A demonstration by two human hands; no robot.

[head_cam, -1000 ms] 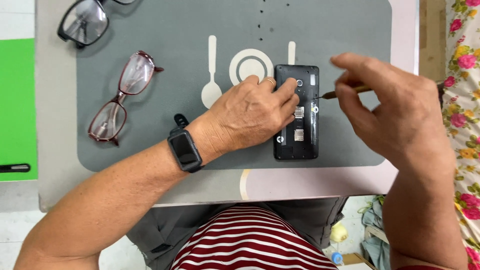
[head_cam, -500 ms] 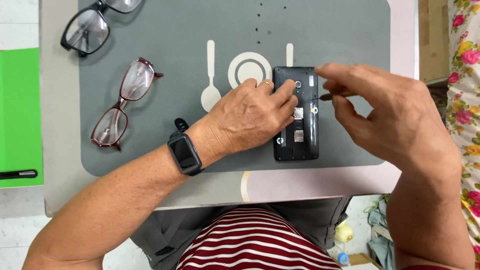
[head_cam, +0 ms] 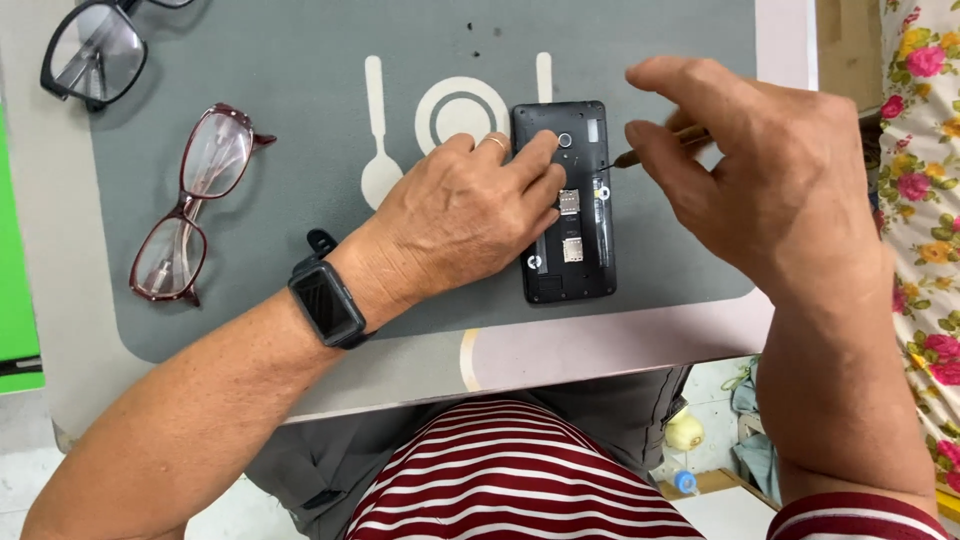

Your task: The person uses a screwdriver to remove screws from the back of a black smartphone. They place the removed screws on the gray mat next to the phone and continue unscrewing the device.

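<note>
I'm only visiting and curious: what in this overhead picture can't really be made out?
- Tool, head view: the right hand covers all but its thin tip and a bit of brown handle.
- Phone: the left hand hides its left edge; inner parts too small to identify.
- Black glasses: cut off by the top edge.
- Green thing: cut off by the left edge.

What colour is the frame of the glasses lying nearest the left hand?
Dark red glasses, seen clearly in the head view.
</note>
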